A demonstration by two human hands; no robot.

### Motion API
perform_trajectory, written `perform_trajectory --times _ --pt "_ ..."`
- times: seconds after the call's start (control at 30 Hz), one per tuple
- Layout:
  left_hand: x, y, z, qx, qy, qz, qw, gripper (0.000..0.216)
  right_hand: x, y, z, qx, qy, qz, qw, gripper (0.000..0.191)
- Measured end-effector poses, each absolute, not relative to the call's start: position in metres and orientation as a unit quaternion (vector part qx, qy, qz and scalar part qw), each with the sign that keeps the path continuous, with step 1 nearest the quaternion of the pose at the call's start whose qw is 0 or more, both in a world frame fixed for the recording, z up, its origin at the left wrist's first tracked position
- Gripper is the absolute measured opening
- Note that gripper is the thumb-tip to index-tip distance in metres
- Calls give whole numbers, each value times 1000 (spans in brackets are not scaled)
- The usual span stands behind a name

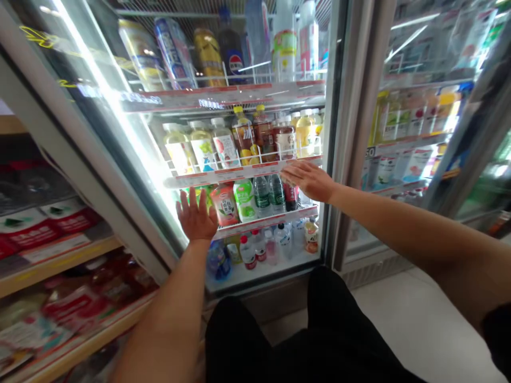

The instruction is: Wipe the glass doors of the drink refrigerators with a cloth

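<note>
My left hand is raised with its fingers spread, in front of the lower shelves of a drinks fridge. Nothing is in it. Beside it stand a pink-labelled bottle and a green-and-white bottle. My right hand reaches in from the right, fingers stretched out flat and holding nothing. It covers part of a shelf's front strip and a dark bottle with a red label. Whether either hand touches anything, I cannot tell.
Cans and tall bottles fill the top shelf; juice and tea bottles stand below. Small bottles are on the fridge floor. Packaged bottles sit on a wooden-edged rack at left. Another fridge is at right. My knees are near the fridge base.
</note>
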State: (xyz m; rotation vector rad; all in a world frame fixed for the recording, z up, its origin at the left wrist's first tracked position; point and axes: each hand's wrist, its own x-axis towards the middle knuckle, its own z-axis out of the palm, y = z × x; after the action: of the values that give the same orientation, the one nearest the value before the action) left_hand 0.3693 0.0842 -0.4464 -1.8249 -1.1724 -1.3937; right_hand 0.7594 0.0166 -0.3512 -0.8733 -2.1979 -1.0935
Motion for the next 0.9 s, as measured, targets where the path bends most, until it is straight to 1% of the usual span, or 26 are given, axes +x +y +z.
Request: perform_trajectory --times 0.07,0.23,0.3,0.43,0.53,0.63,0.7,0.8,0.87,0.9 --pt "369 85 -446 -681 -436 -520 275 58 751 18 -345 -324 -815 -401 265 42" --pt "367 86 -446 -686 -432 -518 271 57 723 25 -328 -347 -785 -400 321 43" --pt "368 86 -446 -685 -428 -521 276 56 711 26 -330 -326 -800 -403 303 43" --pt "368 86 -447 -682 -418 -534 274 55 692 30 -332 -267 -844 -406 225 44" --pt "368 87 -447 -681 -414 -539 271 55 681 36 -325 -277 -833 -407 252 46" --pt "367 88 -448 -680 -413 -536 282 54 668 38 -319 -289 -812 -422 283 43" --pt "366 89 -448 -680 -412 -532 291 54 658 36 -320 -276 -817 -432 264 40" --pt "366 88 -448 -682 -410 -529 296 54 645 34 -320 -240 -843 -432 212 37" --pt "367 87 -448 -681 -412 -533 287 55 638 34 -317 -235 -849 -427 205 37" --pt "367 87 -447 -682 -413 -534 281 54 634 35 -314 -242 -846 -424 215 38"
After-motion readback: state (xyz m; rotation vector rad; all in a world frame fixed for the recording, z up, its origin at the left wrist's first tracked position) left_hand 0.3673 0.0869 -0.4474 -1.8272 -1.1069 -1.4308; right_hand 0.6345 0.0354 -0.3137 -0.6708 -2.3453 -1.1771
